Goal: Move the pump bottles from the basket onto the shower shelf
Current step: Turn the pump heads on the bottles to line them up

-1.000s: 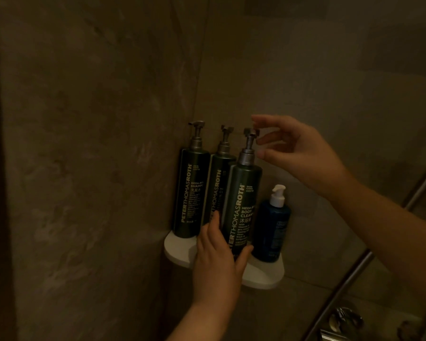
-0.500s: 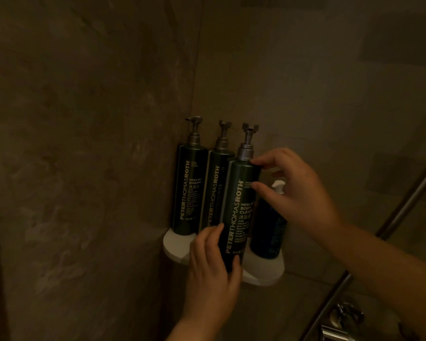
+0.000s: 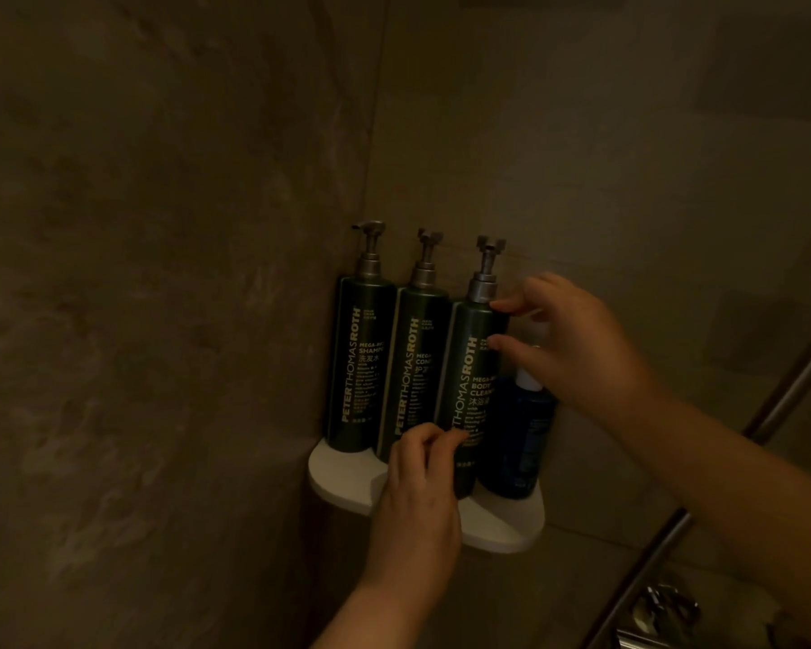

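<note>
Bottles on your corner shelf (image 3: 502, 526): four in all

You have three tall pump bottles and one short one standing upright on a single white shelf, a smooth rounded quarter-slab fixed into the corner where two walls meet. The tall three are slim cylinders of dark green, glossy, with pale lettering running up their sides and dull grey metal-look pumps on top. From the corner outward they are the shampoo bottle (image 3: 361, 367), the conditioner bottle (image 3: 413, 367) and the body-cleanser bottle (image 3: 469, 367), set shoulder to shoulder and touching or very nearly so. Just beside the last one, on the outer end of the shelf, stands the blue bottle (image 3: 520, 437), squat and rounded, with a white pump partly hidden behind your wrist.

Both your hands are on the body-cleanser bottle. Your left hand (image 3: 417, 494) has its fingers curled in against the lower front of the bottle, the tips touching the label. Your right hand (image 3: 577, 344) reaches in from the side, forefinger and thumb narrowly parted and pressed to the bottle's shoulder.

The wall (image 3: 160, 274) is mottled, stone-like and matt. One brushed metal rail (image 3: 787, 395) slants across the right, with one shiny chrome fitting (image 3: 666, 606) below it.
</note>
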`<action>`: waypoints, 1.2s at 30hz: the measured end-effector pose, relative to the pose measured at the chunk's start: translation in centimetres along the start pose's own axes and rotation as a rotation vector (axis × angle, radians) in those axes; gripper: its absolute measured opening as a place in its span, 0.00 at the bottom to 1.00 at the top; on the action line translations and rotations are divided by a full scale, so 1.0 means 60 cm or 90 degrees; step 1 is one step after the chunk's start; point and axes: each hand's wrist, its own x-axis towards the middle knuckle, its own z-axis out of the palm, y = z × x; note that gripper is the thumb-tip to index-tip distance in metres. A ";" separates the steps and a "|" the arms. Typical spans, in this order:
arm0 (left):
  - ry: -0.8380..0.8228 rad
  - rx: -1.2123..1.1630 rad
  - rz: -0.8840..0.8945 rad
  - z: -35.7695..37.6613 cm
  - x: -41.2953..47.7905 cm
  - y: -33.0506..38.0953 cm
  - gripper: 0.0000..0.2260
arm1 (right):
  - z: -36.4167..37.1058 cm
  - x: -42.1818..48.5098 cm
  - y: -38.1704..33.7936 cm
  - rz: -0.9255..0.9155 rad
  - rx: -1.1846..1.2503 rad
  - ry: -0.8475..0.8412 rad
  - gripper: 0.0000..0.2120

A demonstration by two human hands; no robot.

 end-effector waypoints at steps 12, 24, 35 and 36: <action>-0.087 0.009 -0.003 0.007 0.018 -0.011 0.23 | 0.018 0.026 0.027 0.047 -0.018 -0.011 0.12; -0.095 -0.012 -0.002 0.008 0.011 -0.018 0.23 | 0.002 0.026 0.035 0.123 0.121 -0.051 0.08; -0.088 -0.025 -0.001 0.005 -0.004 -0.022 0.21 | -0.034 -0.004 0.059 0.101 -0.009 -0.244 0.13; -0.088 -0.026 -0.001 0.005 -0.005 -0.021 0.21 | -0.033 -0.006 0.060 0.085 -0.024 -0.255 0.13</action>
